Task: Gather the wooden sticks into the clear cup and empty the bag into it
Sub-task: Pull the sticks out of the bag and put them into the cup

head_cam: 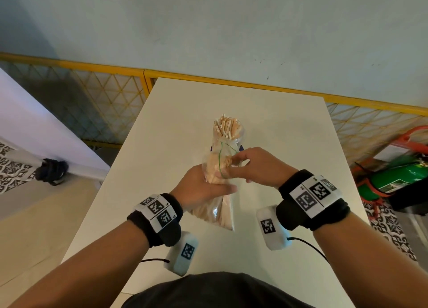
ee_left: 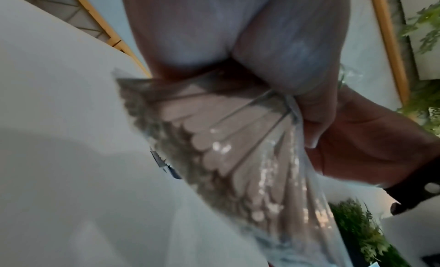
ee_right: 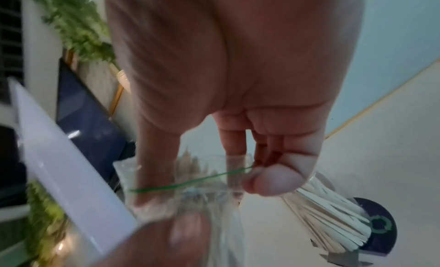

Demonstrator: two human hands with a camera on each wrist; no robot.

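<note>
A clear cup (head_cam: pixel 231 134) crammed with wooden sticks (head_cam: pixel 225 125) stands upright mid-table on a dark round disc (ee_right: pixel 381 224). Just in front of it I hold a clear zip bag (head_cam: pixel 214 212) of flat wooden sticks, raised off the table with its mouth toward the cup. My left hand (head_cam: pixel 208 185) grips the bag around its middle; the sticks (ee_left: pixel 226 148) show through the plastic below the palm. My right hand (head_cam: pixel 240 161) pinches the bag's mouth at its green zip line (ee_right: pixel 190 180) between thumb and fingers. Whether the mouth is parted is blurred.
The white table (head_cam: pixel 289 134) has bare surface on every side of the cup. A yellow mesh fence (head_cam: pixel 115 92) runs behind its far edge. A green extinguisher (head_cam: pixel 398 178) lies on the floor at right, a dark bundle (head_cam: pixel 52 171) at left.
</note>
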